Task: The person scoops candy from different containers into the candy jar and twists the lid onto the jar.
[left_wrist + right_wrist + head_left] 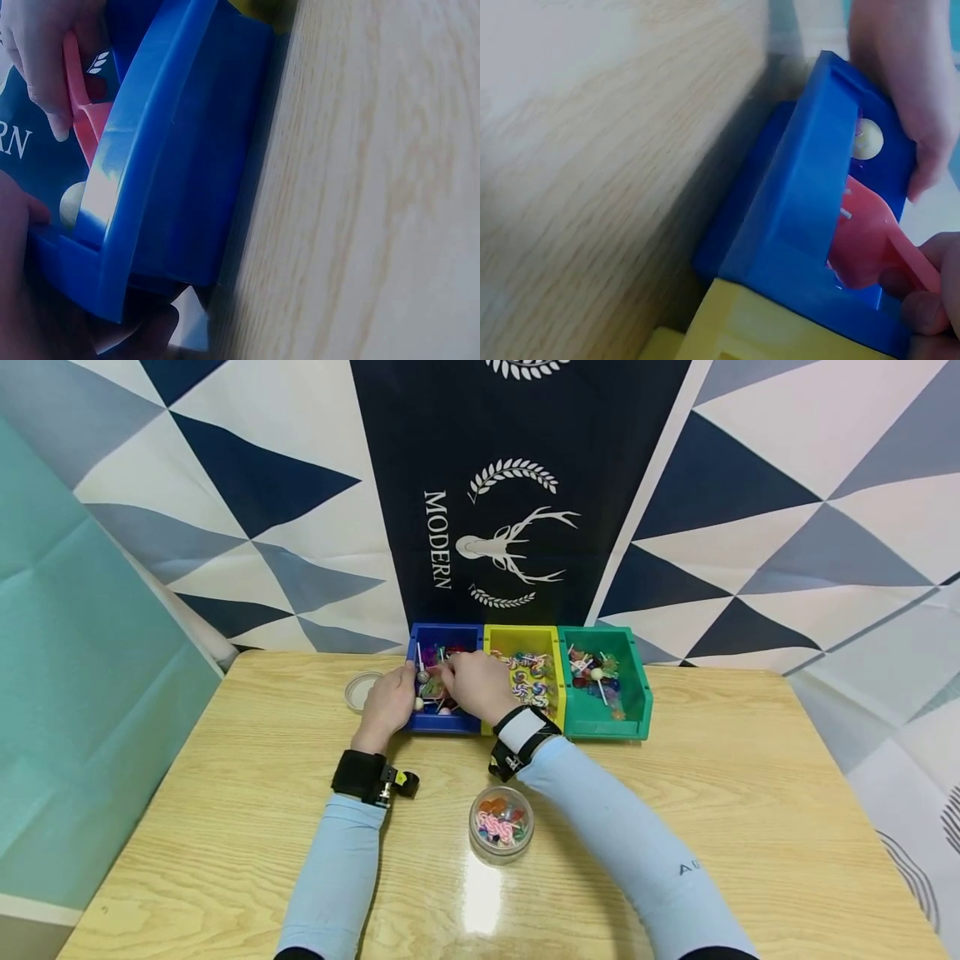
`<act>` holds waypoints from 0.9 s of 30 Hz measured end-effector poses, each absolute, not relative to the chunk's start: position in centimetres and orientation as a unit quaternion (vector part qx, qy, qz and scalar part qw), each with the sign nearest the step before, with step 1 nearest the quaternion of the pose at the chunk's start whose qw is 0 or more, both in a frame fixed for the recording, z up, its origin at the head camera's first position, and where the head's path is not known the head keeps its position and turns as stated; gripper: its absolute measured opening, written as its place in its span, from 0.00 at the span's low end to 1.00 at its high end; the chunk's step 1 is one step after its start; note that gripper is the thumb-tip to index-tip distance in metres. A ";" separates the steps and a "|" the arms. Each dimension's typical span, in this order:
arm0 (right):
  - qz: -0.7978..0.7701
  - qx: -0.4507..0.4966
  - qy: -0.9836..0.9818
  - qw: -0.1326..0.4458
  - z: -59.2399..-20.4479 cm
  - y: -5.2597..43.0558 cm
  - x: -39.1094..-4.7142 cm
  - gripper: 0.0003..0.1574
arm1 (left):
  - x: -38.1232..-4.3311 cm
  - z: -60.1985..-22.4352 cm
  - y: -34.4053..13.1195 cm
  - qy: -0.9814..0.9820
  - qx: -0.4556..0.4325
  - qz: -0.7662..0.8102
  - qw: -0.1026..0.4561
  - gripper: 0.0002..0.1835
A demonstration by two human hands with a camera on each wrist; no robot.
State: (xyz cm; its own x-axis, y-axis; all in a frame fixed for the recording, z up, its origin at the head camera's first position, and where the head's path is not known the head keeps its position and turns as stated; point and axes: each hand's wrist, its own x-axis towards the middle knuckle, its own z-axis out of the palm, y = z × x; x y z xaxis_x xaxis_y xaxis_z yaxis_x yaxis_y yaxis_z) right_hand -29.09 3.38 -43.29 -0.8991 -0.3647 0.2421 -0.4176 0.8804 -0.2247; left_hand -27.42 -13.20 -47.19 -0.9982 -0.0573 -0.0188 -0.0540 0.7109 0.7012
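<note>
My left hand point(388, 700) grips the left side wall of a blue bin point(447, 725); in the left wrist view its thumb lies by the rim and its fingers pass below. Over the same bin, my right hand point(480, 683) holds a pink scoop point(864, 236) by its handle. The scoop's bowl dips inside the bin. Lollipops and colorful wrapped-looking candies lie in the bin, including a pale round ball point(868, 139) near the corner. The hand and scoop hide part of the contents.
Beside the blue bin stand a yellow bin point(561, 681) with swirl lollipops and a green bin point(637, 693) with mixed candies. Nearer on the wooden table is a round clear jar point(501, 827) holding candies. A round lid point(362, 692) lies left of the bins.
</note>
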 end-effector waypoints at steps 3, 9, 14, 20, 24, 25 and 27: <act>0.141 0.201 -0.963 0.108 -43.5 3.5 -29.1 0.22 | -27.5 -47.3 -13.2 -0.924 0.030 -0.380 0.000 0.36; 0.171 0.191 -0.959 0.119 -43.9 3.3 -29.3 0.27 | -27.4 -47.1 -13.4 -0.923 0.029 -0.383 -0.001 0.35; 0.216 0.142 -0.960 0.105 -43.3 4.1 -29.5 0.31 | -27.4 -47.1 -13.2 -0.918 0.032 -0.395 -0.003 0.36; 0.270 0.150 -0.945 0.108 -43.4 5.4 -29.7 0.31 | -27.3 -47.1 -13.1 -0.914 0.045 -0.403 -0.008 0.35; 0.316 0.147 -0.930 0.116 -43.9 6.1 -29.8 0.28 | -27.3 -47.1 -13.1 -0.911 0.053 -0.410 -0.007 0.34; 0.328 0.144 -0.927 0.113 -43.9 6.2 -29.8 0.28 | -27.3 -47.1 -13.1 -0.910 0.056 -0.410 -0.007 0.34; 0.348 0.141 -0.921 0.108 -44.0 6.4 -29.8 0.29 | -27.3 -47.1 -13.1 -0.910 0.060 -0.410 -0.004 0.34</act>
State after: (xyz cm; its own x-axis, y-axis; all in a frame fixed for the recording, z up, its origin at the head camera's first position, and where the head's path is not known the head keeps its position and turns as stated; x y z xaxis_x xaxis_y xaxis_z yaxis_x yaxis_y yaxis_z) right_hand -29.80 6.42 -44.01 -0.9368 -0.1857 0.2965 -0.3354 0.7183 -0.6096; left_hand -27.32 -13.11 -47.08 -0.9926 -0.1068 -0.0570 -0.1134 0.6560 0.7462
